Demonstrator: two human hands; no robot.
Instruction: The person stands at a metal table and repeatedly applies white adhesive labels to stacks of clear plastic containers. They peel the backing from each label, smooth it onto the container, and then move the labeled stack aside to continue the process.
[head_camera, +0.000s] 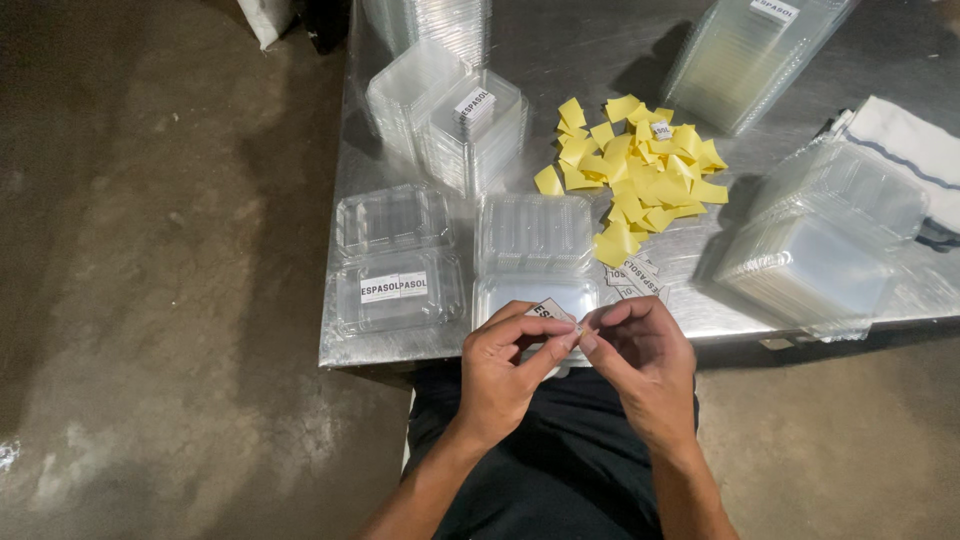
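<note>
While both wrists hang just off the near edge of the metal table (640, 60), the left hand (505, 375) and right hand (645, 365) meet fingertip to fingertip, pinching one small white sticker label (552, 311) between thumbs and forefingers, other fingers curled in loosely. The label sits right above the open clear clamshell box (533, 250) at the table's front edge. Further back on the table from that box is a heap of yellow backing papers (640, 170); left of it, another clamshell already wearing labels (397, 262).
</note>
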